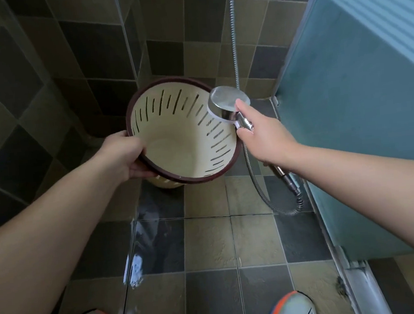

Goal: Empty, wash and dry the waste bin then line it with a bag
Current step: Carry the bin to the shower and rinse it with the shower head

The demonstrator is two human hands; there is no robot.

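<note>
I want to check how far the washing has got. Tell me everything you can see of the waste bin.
The waste bin is round and tapered, cream plastic by its look, with a dark brown rim and narrow vertical slots in its wall. It is tilted, mouth toward the camera, held above the tiled floor. Inside it looks empty, with no bag. The left hand grips its rim; the shower head, held by the right hand, sits at its right rim.

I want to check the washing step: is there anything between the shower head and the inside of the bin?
Nothing visible. The right hand holds the shower head right at the rim of the waste bin, which the left hand tilts open toward the camera. The inside looks empty.
</note>
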